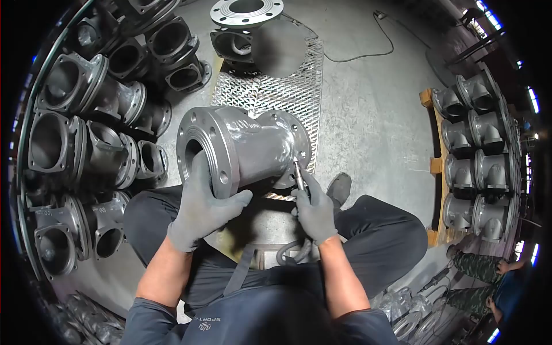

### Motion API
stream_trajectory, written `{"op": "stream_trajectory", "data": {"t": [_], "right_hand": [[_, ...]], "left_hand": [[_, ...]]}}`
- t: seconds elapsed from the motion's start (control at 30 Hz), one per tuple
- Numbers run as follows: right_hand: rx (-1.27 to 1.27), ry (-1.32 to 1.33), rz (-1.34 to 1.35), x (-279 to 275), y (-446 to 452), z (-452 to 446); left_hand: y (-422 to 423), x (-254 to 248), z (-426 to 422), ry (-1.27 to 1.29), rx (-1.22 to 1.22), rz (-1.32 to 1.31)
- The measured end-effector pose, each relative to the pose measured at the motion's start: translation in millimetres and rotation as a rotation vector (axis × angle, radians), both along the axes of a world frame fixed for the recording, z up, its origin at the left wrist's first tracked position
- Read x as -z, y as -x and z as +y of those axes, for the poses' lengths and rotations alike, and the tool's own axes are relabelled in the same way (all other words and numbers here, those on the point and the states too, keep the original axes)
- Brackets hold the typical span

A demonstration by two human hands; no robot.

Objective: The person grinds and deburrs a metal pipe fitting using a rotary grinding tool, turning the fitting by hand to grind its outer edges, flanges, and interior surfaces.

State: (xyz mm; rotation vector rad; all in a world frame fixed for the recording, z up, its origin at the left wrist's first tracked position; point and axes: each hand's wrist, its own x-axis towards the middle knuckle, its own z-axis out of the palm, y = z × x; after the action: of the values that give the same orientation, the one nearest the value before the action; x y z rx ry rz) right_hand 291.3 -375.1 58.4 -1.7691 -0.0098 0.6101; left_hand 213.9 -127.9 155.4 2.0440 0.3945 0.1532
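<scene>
A grey cast-metal valve body [259,146] with round, bolt-holed flanges lies on its side in front of me. My left hand [210,198], in a grey glove, is wrapped round the rim of its near-left flange, with the fingers in the bore and the thumb outside. In my right hand [313,210], also gloved, is a slim pen-shaped grinder [299,175]. Its tip meets the casting beside the right flange, where the metal shines. A grey corrugated hose [290,253] runs below my right hand. The casting hides what supports it underneath.
An expanded-metal grating [270,92] lies on the floor, with another flanged casting [246,11] at its far end. Similar castings [106,149] are stacked at left. More stand on a wooden pallet [438,167] at right. A cable [368,54] crosses the floor. Another person [489,282] is at lower right.
</scene>
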Motion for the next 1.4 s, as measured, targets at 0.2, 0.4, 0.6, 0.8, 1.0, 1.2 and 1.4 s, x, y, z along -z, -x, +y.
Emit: {"op": "stream_trajectory", "data": {"t": [0.2, 0.4, 0.6, 0.8, 1.0, 1.2, 1.4], "right_hand": [[0.014, 0.071, -0.228, 49.3, 14.5, 19.6], [-0.031, 0.165, -0.270, 20.0, 20.0, 32.0], [-0.085, 0.151, -0.399, 15.4, 7.2, 28.5], [-0.148, 0.042, -0.413, 9.8, -16.8, 13.9], [-0.174, 0.023, -0.113, -2.4, -21.2, 11.7], [-0.099, -0.008, -0.166, -22.9, -8.9, -6.0], [0.002, -0.012, -0.137, -33.6, -2.2, -13.7]], "left_hand": [[-4.9, -0.9, -3.4, -0.042, 0.004, -0.030], [-7.1, -3.1, -4.2, -0.024, -0.005, -0.006], [-5.4, -1.3, -4.3, -0.028, 0.032, -0.035], [16.3, 2.5, 2.5, -0.168, 0.148, 0.058], [34.2, 15.8, 7.3, -0.418, 0.162, 0.114], [5.0, -7.8, 7.0, -0.169, -0.025, -0.057], [-18.8, -51.6, 9.5, 0.559, -0.173, 0.102]]}}
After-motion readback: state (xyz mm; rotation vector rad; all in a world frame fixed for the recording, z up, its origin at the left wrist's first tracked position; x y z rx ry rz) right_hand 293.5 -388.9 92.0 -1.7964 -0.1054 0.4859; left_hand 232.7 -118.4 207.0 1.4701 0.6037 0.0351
